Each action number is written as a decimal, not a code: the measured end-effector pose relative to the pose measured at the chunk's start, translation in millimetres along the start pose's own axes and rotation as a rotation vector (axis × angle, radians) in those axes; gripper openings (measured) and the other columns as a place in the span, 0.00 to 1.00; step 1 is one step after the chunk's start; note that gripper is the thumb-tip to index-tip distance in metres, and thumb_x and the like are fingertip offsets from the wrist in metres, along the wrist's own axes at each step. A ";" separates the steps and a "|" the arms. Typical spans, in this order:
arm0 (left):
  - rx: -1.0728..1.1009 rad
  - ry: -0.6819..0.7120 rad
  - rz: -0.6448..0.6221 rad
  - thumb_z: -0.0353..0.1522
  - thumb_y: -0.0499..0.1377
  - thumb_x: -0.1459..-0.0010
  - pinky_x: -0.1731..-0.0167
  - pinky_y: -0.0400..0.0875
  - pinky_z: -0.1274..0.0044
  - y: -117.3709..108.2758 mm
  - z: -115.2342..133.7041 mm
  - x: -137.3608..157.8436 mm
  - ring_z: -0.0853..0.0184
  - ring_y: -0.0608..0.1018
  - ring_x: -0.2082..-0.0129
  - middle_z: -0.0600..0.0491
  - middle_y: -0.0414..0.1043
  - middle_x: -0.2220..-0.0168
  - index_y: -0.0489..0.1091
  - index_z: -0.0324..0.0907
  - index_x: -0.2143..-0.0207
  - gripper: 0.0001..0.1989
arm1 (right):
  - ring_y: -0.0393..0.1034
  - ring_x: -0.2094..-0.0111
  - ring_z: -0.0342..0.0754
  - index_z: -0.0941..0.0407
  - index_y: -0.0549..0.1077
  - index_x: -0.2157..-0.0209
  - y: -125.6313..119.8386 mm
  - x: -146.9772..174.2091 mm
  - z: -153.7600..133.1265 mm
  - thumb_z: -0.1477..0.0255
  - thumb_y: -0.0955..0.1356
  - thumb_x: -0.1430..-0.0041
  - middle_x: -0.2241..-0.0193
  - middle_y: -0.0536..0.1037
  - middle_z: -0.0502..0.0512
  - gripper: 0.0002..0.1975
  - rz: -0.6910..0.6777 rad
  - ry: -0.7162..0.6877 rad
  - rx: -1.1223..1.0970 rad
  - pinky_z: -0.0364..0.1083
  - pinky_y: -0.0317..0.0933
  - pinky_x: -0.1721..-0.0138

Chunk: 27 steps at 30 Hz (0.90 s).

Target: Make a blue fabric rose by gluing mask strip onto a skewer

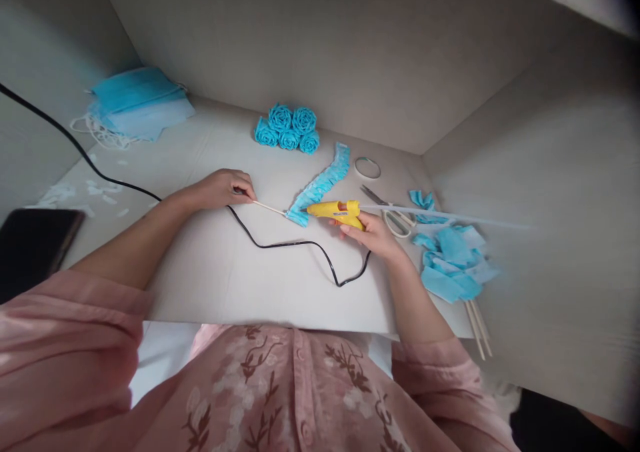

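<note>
A thin wooden stick (270, 207) is pinched in my left hand (227, 189); its far end rests at the near end of a pleated blue strip (320, 184). My right hand (367, 232) grips a yellow hot glue gun (330, 210), whose nozzle points left and touches or hovers just over that same end of the strip. From the gun's back a long clear glue stick (450, 216) reaches far to the right. The strip runs away from me toward the back of the table. Whether glue is coming out is too small to tell.
Several rolled blue rosettes (287, 130) sit at the back. Face masks (137, 102) are piled back left, a phone (37, 245) front left. Right stand scissors (395, 215), a ring (367, 167), blue scraps (453, 259) and sticks (477, 329). A black cord (295, 243) crosses the table (240, 285).
</note>
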<state>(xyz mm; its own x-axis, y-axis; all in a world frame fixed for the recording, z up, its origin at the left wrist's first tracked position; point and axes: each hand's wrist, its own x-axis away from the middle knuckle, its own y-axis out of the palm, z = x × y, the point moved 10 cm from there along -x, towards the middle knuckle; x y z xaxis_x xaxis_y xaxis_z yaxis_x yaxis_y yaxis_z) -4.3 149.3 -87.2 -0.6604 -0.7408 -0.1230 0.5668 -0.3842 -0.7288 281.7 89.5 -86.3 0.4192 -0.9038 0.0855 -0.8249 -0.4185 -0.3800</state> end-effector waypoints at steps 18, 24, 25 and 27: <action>-0.014 0.011 -0.001 0.44 0.61 0.40 0.63 0.68 0.79 0.1 -2.0 -0.1 0.68 0.76 0.65 0.53 0.77 0.66 0.80 0.44 0.67 0.14 | 0.74 0.70 0.49 0.56 0.78 0.55 -8.9 2.8 0.7 0.49 0.73 0.46 0.54 0.83 0.60 0.27 0.034 0.025 0.011 0.50 0.72 0.66; -0.007 0.017 0.011 0.43 0.61 0.40 0.62 0.68 0.79 -0.8 -0.3 0.0 0.68 0.77 0.65 0.53 0.77 0.67 0.80 0.43 0.68 0.14 | 0.74 0.69 0.49 0.57 0.78 0.56 -0.8 -1.5 2.9 0.52 0.73 0.46 0.55 0.83 0.60 0.25 0.000 0.023 0.011 0.49 0.71 0.69; -0.006 0.018 0.010 0.43 0.61 0.40 0.62 0.68 0.79 -0.8 -0.1 -0.1 0.68 0.77 0.65 0.53 0.77 0.67 0.80 0.43 0.68 0.14 | 0.74 0.70 0.49 0.57 0.78 0.56 -3.5 -1.0 3.4 0.52 0.73 0.46 0.55 0.83 0.60 0.25 0.003 0.020 0.015 0.49 0.71 0.69; -0.004 0.014 0.009 0.43 0.61 0.40 0.63 0.68 0.79 -0.8 -0.2 -0.1 0.68 0.76 0.65 0.52 0.77 0.67 0.80 0.43 0.68 0.14 | 0.73 0.71 0.49 0.56 0.78 0.58 -9.6 0.7 4.3 0.51 0.74 0.47 0.56 0.84 0.59 0.24 0.008 0.018 0.026 0.49 0.71 0.70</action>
<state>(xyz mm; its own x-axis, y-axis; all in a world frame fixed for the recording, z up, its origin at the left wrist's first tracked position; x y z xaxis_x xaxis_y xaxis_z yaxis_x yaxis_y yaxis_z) -4.8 149.8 -86.7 -0.6619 -0.7366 -0.1388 0.5708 -0.3753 -0.7303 291.6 93.3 -86.5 0.4054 -0.9088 0.0987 -0.8181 -0.4089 -0.4044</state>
